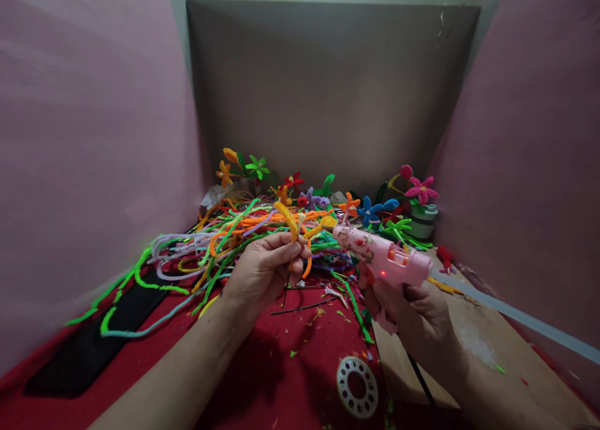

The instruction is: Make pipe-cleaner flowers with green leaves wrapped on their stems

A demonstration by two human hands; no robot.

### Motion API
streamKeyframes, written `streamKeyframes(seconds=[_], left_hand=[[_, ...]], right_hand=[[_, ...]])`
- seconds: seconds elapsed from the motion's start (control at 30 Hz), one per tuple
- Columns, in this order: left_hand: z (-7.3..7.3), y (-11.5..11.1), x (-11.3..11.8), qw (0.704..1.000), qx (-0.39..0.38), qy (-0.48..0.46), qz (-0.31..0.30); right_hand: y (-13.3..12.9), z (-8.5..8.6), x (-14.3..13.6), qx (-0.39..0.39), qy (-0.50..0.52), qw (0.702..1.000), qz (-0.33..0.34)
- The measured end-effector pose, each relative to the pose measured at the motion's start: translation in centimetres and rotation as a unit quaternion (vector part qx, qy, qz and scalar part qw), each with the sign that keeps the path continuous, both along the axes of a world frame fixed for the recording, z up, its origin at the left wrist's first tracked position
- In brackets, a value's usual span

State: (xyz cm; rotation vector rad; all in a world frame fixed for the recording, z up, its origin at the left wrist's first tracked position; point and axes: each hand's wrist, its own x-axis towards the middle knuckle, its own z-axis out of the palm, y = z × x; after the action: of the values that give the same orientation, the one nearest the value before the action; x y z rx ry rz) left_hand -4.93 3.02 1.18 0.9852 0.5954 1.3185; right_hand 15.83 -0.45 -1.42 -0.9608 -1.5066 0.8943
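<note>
My left hand pinches a partly formed pipe cleaner flower with yellow-orange petals and a pale centre. A thin dark stem runs down below my fingers. My right hand is wrapped round the handle of a pink hot glue gun, whose small red light glows. The gun points left, and its nozzle is at or very close to the right-hand yellow petal. Whether the tip touches the petal I cannot tell.
A tangled heap of coloured pipe cleaners lies behind my hands. Finished flowers, such as a blue one and a pink one, stand at the back. A white spool, wooden board and black strip lie on red cloth.
</note>
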Motion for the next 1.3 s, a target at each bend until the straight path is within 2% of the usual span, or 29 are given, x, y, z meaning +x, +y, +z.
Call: streamKeyframes(seconds=[0.5, 0.77, 1.03, 1.3], left_hand=[[0.0, 0.0, 0.0, 1.0, 0.0, -0.002, 0.002], [0.1, -0.1, 0.0, 1.0, -0.012, -0.006, 0.005], [0.1, -0.1, 0.0, 1.0, -0.005, -0.006, 0.0], [0.0, -0.1, 0.0, 1.0, 0.002, -0.005, -0.004]], right_hand=[[-0.2, 0.5, -0.3, 0.016, -0.006, 1.0, -0.007], [0.0, -0.8, 0.4, -0.018, -0.019, 1.0, -0.007], [0.0, -0.7, 0.3, -0.011, -0.008, 1.0, -0.002], [0.0, -1.2, 0.5, -0.037, 0.005, 0.999, 0.018]])
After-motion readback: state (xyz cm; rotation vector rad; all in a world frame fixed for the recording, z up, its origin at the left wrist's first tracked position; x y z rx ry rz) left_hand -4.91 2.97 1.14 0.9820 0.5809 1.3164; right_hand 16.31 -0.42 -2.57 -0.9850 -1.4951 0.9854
